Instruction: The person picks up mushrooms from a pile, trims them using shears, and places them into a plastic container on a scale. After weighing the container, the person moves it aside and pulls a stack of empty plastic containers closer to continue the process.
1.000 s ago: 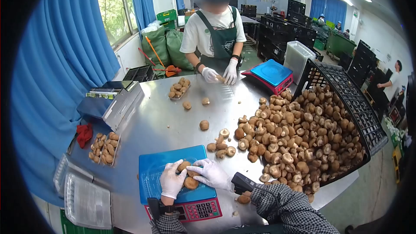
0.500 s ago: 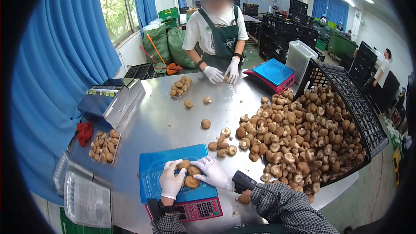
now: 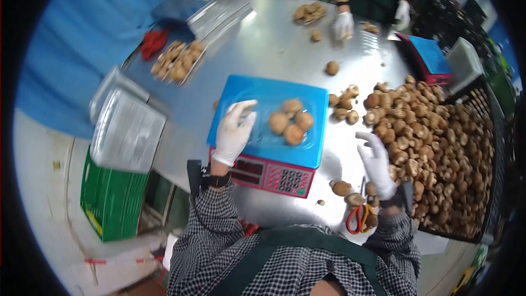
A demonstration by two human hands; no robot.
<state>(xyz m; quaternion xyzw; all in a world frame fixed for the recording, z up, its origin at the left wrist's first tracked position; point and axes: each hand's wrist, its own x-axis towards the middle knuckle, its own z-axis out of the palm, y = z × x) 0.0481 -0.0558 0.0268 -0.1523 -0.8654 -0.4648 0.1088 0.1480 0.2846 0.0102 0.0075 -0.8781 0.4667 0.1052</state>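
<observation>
Several brown mushrooms [image 3: 293, 135] lie grouped in a clear plastic tray [image 3: 263, 141] on the blue-topped scale [image 3: 275, 85]. My left hand [image 3: 234, 134], in a white glove, hovers over the scale's left side with fingers apart and holds nothing. Away from the scale, my right hand [image 3: 377, 165], also gloved, is open with fingers spread and slightly curled. It is beside the big mushroom pile [image 3: 424, 137]. Below it, a few loose mushrooms [image 3: 341, 188] and scissors with red-orange handles [image 3: 357, 220] lie on the table.
Filled mushroom trays [image 3: 178, 61] stand at the left, near stacked clear trays [image 3: 129, 131] and a green crate [image 3: 114, 197]. A black crate [image 3: 496, 186] edges the pile. Across the metal table [image 3: 285, 49], a co-worker's gloved hand [image 3: 344, 25] is near a second scale [image 3: 430, 55].
Both my hands have come off the mushrooms in the tray; the right has moved away to the right. The view has tilted down. The co-worker's hands have moved apart.
</observation>
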